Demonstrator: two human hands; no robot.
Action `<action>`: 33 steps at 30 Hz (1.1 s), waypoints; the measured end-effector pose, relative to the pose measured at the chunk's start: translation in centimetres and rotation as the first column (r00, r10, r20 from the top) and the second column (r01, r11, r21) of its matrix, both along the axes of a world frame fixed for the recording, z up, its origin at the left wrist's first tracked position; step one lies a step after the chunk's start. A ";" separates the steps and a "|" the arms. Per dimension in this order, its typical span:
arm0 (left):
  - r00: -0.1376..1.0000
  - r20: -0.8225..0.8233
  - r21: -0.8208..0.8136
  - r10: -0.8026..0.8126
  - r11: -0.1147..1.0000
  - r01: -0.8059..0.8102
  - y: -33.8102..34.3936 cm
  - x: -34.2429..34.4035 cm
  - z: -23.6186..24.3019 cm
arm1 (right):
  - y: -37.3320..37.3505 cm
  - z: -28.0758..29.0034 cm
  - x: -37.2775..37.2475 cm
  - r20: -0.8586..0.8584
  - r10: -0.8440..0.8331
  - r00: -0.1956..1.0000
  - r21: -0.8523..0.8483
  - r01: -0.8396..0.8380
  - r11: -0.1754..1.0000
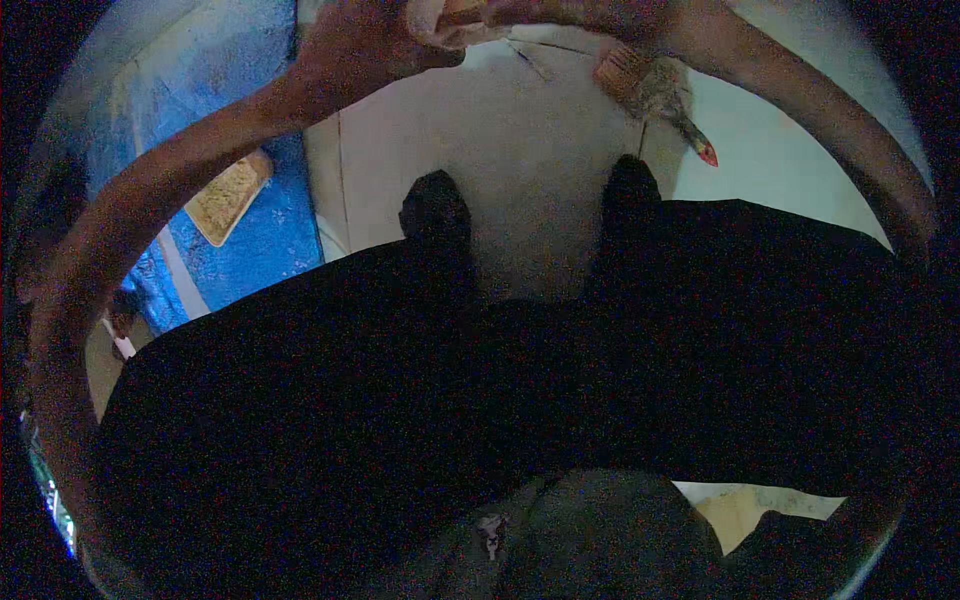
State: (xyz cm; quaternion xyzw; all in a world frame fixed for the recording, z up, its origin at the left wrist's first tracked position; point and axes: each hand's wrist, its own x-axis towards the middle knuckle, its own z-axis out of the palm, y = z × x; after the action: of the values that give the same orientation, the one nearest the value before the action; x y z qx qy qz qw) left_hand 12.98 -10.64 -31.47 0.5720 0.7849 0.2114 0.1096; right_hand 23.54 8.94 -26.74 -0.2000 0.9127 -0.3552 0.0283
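Both my arms curve up to the top edge, where the hands are partly cut off. My left hand (385,40) is closed around a pale, crumpled thing (430,25), thin like cloth or plastic; its kind is unclear. From the other side, my right hand (600,18) reaches toward that same thing, its fingers mostly out of the picture. Below the right hand, on the floor, lies a brush-like thing (625,78) with brown bristles and a red tip. Dim light blurs the detail.
A blue sheet (265,255) covers the floor at left. On it sits a shallow pale tray (217,241) with grainy yellowish contents. Pale floor (400,140) stretches between my dark-clad feet (437,205). A small white strip (123,345) shows at the sheet's near left.
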 end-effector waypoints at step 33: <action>0.992 0.106 0.047 -0.071 0.997 0.066 -2.7 -1.0 -2.8 | 0.7 -0.6 -1.0 -0.318 0.433 0.844 0.504 -0.236 0.831</action>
State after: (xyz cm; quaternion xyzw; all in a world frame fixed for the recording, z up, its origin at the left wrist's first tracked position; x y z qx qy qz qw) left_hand 11.99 -13.31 -34.28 0.5885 0.7531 0.2552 0.1465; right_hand 22.57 9.64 -27.33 -0.4198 0.9026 -0.0740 -0.0601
